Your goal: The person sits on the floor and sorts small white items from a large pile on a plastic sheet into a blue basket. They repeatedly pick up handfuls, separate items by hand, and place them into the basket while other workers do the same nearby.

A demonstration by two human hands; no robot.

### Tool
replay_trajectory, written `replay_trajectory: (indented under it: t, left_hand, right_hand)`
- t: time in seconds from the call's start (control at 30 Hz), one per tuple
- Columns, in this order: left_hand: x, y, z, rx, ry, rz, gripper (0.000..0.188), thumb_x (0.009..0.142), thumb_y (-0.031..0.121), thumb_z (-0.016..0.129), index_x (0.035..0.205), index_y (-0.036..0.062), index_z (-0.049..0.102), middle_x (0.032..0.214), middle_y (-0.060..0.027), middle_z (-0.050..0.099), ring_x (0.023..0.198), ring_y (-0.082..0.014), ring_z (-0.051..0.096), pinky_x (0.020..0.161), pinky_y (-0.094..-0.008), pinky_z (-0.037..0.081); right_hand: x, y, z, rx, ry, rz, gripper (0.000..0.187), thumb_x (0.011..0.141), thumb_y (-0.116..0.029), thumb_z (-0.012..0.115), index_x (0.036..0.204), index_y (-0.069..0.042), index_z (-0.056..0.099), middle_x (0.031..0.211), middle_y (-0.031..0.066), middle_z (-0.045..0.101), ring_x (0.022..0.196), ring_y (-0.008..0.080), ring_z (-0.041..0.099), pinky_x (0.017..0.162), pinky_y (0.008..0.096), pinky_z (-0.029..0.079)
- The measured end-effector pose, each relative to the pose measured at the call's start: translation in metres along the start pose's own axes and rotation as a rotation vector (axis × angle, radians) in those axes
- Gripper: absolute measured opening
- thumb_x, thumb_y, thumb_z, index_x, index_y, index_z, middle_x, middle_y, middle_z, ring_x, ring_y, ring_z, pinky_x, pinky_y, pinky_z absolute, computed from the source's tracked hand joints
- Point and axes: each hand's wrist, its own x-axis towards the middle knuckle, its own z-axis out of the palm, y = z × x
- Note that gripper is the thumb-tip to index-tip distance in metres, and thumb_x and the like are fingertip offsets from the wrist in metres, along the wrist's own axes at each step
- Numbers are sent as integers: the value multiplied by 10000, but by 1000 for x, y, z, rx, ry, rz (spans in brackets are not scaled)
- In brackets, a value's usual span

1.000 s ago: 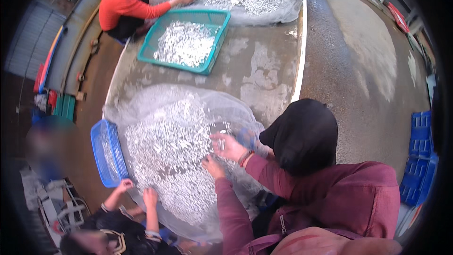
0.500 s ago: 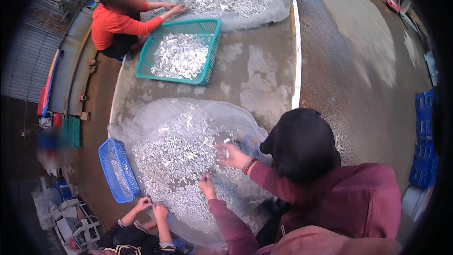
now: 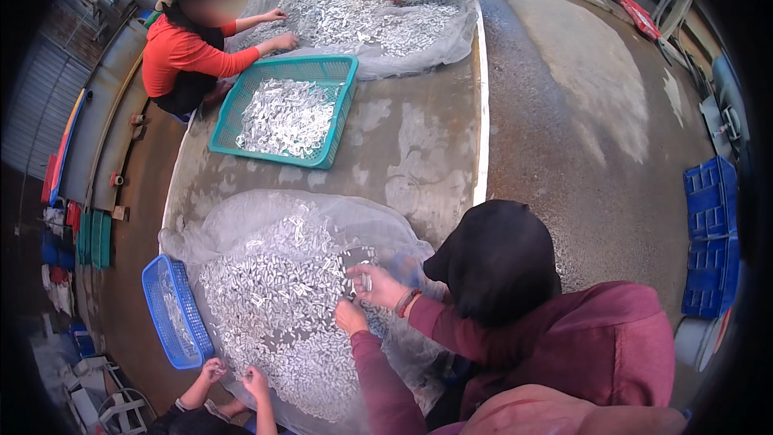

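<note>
My right hand (image 3: 382, 288), with a red bracelet at the wrist, is held palm partly up over a wide heap of small pale silvery pieces (image 3: 266, 290). Between its thumb and fingers shows a silvery piece (image 3: 366, 282); whether there is more than one I cannot tell. Just below it, my left hand (image 3: 351, 318) has its fingers bent together at the heap, close to the right fingertips. What the left fingers pinch, if anything, is too small to make out. Both sleeves are maroon. The heap lies on a whitish mesh sheet (image 3: 229, 216) spread over a low platform.
A blue basket (image 3: 147, 306) stands left of the heap; a green basket (image 3: 345, 109) of pale strips sits beyond. A co-worker's hands (image 3: 235, 377) work at lower left. A red-sleeved person (image 3: 181, 56) crouches farther off. Beside my right arm is a rounded black shape (image 3: 499, 266).
The view has swung, so the scene sits lower and farther left. My two hands have come closer together. The red-sleeved person's hands have moved apart.
</note>
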Motion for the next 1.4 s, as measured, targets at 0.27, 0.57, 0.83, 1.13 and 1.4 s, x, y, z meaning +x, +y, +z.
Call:
replay_trajectory:
  t: [0.27,0.57,0.83,1.13,1.4]
  left_hand:
    - [6,-18,17,57,101,8,220,758,243,712,853,52,660,772,-139,652,721,-311,642,603,-408,502]
    - [-2,-12,20,-49,145,98,210,751,219,710,841,36,660,799,-182,650,759,-347,635,646,-440,494]
    - [18,-30,26,-190,25,27,285,658,257,760,785,14,683,782,-207,655,784,-369,637,699,-426,492]
    - [-4,-63,-13,-1659,-174,-208,131,782,38,616,793,85,495,704,-13,513,691,-140,537,628,-295,433]
    - [-23,-21,-106,-1404,21,253,160,730,-64,535,819,53,472,868,-50,529,833,-152,507,680,-248,414]
  right_hand:
    - [-14,-2,13,-41,126,45,203,906,-252,498,970,-73,569,683,-6,449,614,109,415,544,239,366]
    - [-12,4,8,-15,129,32,216,907,-246,492,969,-52,564,690,-5,458,601,106,417,551,236,372]
    - [-9,2,6,-26,188,20,191,892,-201,484,966,-47,569,694,-2,460,614,102,424,556,237,376]
    - [-10,13,-4,-254,30,11,222,914,-184,515,1080,-47,566,776,15,518,708,126,518,658,283,468]
    - [-17,16,6,-257,-54,233,316,932,-284,496,1156,-67,546,1044,86,589,905,201,591,793,369,516]
